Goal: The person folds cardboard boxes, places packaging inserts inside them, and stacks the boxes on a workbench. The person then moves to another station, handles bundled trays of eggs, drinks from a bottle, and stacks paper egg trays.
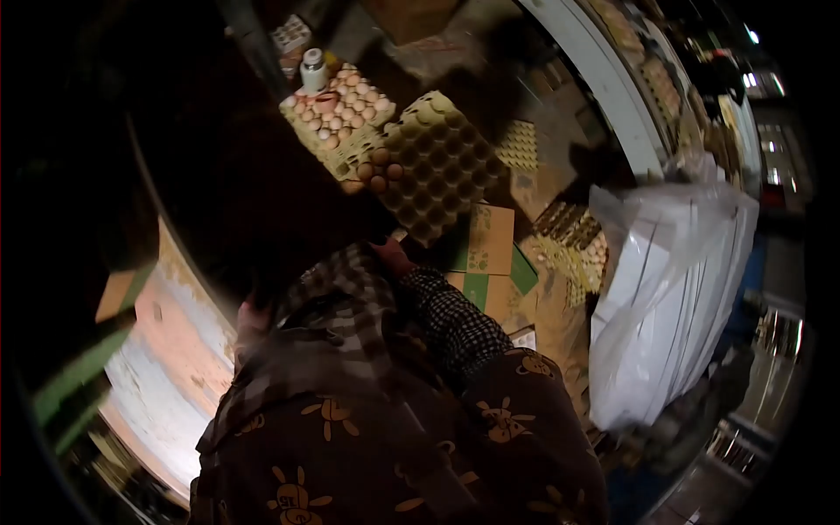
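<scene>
My right hand (394,258) is in shadow just below the near corner of a pulp egg tray (437,166). Its fingers are too dark to make out, though a small pale spot shows at their tips. Several brown eggs (379,171) sit at that tray's left side; its other visible cups hold none. Beside it, a fuller tray of eggs (354,105) carries a white capped bottle (313,72) and a small reddish object (326,102). At the left, my left hand (254,319) is blurred and partly cut off by darkness, near a pale, worn curved panel (171,324).
Flat cardboard (490,241) with green print lies right of my right arm. More egg trays (573,241) stand beyond it. A large clear plastic bag of white sheets or boxes (669,297) rises at the right. Deep shadow covers the left centre.
</scene>
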Demonstrator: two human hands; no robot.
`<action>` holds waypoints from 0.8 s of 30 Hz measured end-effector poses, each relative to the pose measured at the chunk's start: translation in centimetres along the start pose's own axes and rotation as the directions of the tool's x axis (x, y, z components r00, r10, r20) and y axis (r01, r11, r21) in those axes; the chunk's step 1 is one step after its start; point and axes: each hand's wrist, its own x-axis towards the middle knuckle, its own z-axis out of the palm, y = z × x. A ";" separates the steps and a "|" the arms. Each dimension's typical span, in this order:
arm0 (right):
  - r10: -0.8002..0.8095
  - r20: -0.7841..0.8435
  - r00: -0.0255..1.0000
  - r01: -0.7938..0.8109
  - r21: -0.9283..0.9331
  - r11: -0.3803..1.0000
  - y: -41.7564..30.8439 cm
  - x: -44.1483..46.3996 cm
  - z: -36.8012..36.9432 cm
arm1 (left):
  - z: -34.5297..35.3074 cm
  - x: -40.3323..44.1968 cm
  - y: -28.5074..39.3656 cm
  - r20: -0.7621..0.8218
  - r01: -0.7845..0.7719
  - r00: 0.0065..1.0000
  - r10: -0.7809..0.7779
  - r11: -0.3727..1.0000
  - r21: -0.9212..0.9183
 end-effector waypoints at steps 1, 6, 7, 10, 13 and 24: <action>0.010 -0.032 0.999 -0.009 0.029 1.000 0.1 0.8 0.7 | -1.6 1.8 0.2 0.027 -0.031 0.999 0.032 0.999 -0.018; 0.144 -0.187 0.972 -0.138 0.044 0.989 -0.6 0.1 1.2 | -5.5 14.0 -6.0 0.275 -0.484 0.866 0.417 0.838 0.253; 0.038 -0.244 0.969 -0.088 -0.199 0.976 2.3 1.4 2.3 | -6.7 14.6 -2.7 0.302 -0.506 0.852 0.429 0.823 0.257; 0.071 -0.219 0.973 -0.022 0.219 0.976 5.4 -0.4 2.3 | -9.1 18.7 -0.6 0.542 -0.128 0.745 0.388 0.881 -0.455; -0.161 -0.354 0.921 0.075 -0.245 0.967 2.7 -3.9 3.8 | -11.2 23.5 5.9 0.572 -0.270 0.770 0.284 0.956 -0.111; 0.278 -0.605 0.746 0.018 0.436 0.900 -1.6 -0.9 10.7 | -13.9 37.5 9.6 0.452 -0.486 0.821 0.349 0.842 0.233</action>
